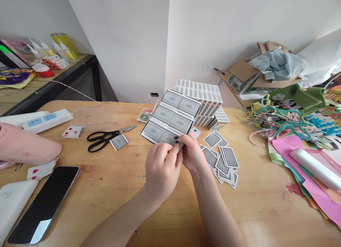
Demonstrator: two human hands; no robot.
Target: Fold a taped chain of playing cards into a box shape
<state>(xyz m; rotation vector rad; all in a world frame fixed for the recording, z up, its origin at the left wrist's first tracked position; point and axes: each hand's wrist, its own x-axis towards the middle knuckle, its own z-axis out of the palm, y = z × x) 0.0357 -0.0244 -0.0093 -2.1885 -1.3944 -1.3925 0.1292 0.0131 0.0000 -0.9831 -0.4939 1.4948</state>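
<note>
Both hands meet at the lower right corner of a flat panel of grey-patterned playing cards [172,115], held tilted above the table. My left hand [162,165] is closed, its fingers pinched at the panel's lower edge. My right hand [193,151] grips the same corner, thumb on top; its other fingers are mostly hidden. Behind the panel stands a stacked structure of card boxes [210,98], partly covered by it. Loose playing cards [223,162] lie face down in a pile to the right of my right hand.
Black-handled scissors [106,135] rest beside a cut card piece [119,142]. A phone [44,204], pink bottle [26,144] and power strip [48,121] occupy the left. Tangled yarn [282,115] and coloured paper sheets [295,158] crowd the right. A red card box [145,114] sits behind.
</note>
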